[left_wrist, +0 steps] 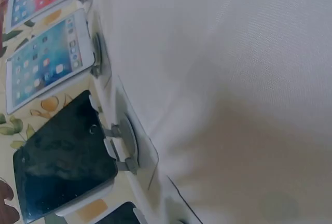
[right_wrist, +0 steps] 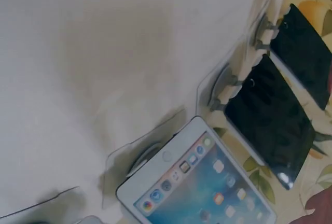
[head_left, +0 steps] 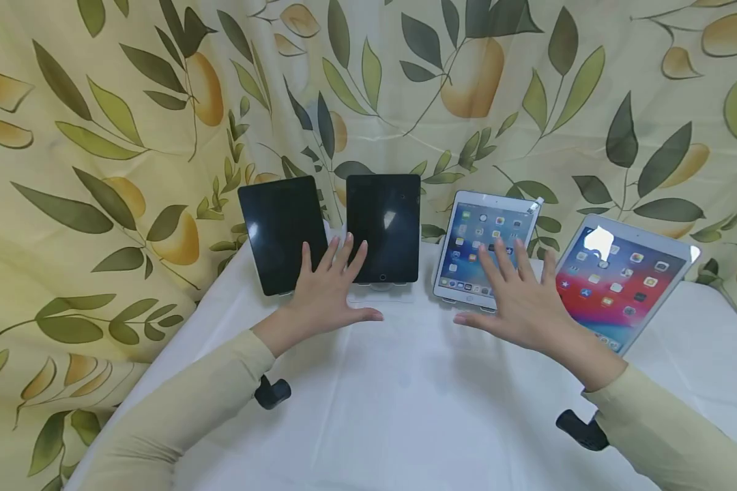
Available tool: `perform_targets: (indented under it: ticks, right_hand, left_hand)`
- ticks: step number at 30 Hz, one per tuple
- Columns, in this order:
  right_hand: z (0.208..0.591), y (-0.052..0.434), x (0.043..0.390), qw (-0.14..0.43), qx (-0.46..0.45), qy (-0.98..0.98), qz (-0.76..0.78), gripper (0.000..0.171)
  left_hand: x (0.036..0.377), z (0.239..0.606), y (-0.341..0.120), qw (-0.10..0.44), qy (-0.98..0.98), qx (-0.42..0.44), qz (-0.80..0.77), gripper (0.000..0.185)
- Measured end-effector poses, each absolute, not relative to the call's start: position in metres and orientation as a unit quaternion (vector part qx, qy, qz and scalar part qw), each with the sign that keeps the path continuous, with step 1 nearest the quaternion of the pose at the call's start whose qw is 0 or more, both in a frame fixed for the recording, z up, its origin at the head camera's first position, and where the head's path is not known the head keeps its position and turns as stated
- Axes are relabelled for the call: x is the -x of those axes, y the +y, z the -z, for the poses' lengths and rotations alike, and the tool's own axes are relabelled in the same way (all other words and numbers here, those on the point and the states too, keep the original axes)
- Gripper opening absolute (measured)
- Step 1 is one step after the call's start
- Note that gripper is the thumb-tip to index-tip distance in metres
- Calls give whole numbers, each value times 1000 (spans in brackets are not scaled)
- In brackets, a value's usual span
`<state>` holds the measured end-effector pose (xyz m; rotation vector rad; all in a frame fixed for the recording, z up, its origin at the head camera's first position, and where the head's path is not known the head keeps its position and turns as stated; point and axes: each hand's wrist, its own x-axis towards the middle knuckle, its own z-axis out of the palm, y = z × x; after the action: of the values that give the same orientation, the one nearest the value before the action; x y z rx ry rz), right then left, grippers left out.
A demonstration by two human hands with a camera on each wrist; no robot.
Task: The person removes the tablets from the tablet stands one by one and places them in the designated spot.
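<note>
Worktop [head_left: 405,409], clocked from near side: left dark tablet [head_left: 279,232] @11 o'clock, right dark tablet [head_left: 383,225] @12, blue-screened tablet [head_left: 463,239] @1, red-and-blue-screened tablet [head_left: 626,273] @2 | tablets: 4 | left hand [head_left: 325,292], right hand [head_left: 526,303]: 2, fingers spread

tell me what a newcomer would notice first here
Likely the red-and-blue screen at far right in the head view, with a lit blue screen beside it. Two dark tablets stand to their left. The left hand and right hand are spread, fingers apart, before the row.
</note>
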<state>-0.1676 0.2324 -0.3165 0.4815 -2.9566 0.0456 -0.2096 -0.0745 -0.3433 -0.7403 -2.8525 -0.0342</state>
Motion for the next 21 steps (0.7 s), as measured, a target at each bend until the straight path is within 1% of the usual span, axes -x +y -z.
perform_targets:
  ticks: [8, 21]
  right_hand:
    - [311, 215, 176, 82, -170, -982, -21, 107]
    - [308, 193, 188, 75, -175, -981, -25, 106]
  left_hand:
    - [212, 346, -85, 98, -966, 240, 14, 112]
    - [218, 347, -110, 97, -973, 211, 13, 113]
